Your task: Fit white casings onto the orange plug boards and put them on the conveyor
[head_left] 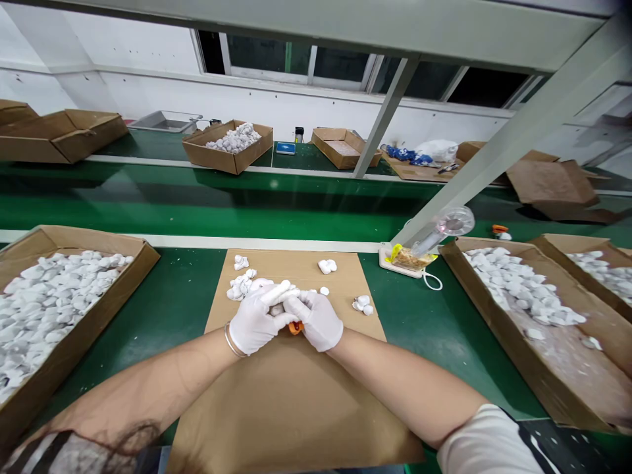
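My left hand (259,320) and my right hand (316,320), both in white gloves, meet low over a cardboard sheet (291,271). Between them is a white lump (276,309), partly hidden by my fingers. An orange-handled tool (295,327) shows below the fingers, its blade hidden; it seems held in my left hand and the lump in my right. Loose white lumps (241,262) lie on the sheet ahead, with a pair (327,266) at its far side and a small cluster (363,304) to the right.
Cardboard boxes of white lumps (93,316) (503,355) stand on the green conveyor (424,309) to either side. A small fan (447,224) and a yellow-labelled bag (407,259) sit to the right. A metal frame upright (494,158) crosses the view.
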The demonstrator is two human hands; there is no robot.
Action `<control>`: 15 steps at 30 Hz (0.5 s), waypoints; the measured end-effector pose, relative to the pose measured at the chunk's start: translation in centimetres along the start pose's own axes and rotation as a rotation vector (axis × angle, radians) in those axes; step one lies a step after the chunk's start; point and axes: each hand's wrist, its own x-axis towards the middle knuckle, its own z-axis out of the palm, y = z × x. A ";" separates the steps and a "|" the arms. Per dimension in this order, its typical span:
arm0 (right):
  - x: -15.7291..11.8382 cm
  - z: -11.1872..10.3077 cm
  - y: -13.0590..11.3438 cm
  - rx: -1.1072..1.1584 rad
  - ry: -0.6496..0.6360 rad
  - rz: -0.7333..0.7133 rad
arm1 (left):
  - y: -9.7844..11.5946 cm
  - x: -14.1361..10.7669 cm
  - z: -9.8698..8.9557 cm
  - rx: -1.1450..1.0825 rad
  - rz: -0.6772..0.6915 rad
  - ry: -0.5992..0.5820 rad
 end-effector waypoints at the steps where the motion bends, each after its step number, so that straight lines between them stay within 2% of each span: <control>1: 0.0 0.0 0.0 -0.008 0.003 -0.008 | -0.1 0.0 -0.1 -0.004 -0.012 0.001; 6: -0.1 0.1 -0.3 0.056 -0.009 0.068 | -0.4 0.5 -0.4 -0.078 0.021 0.004; 11: 0.2 -0.1 -0.3 0.179 -0.073 -0.036 | -0.1 1.3 -0.7 -0.305 0.094 0.025; 15: 0.6 -0.5 0.5 0.291 -0.033 0.029 | 0.4 1.6 -1.1 -0.264 0.055 0.007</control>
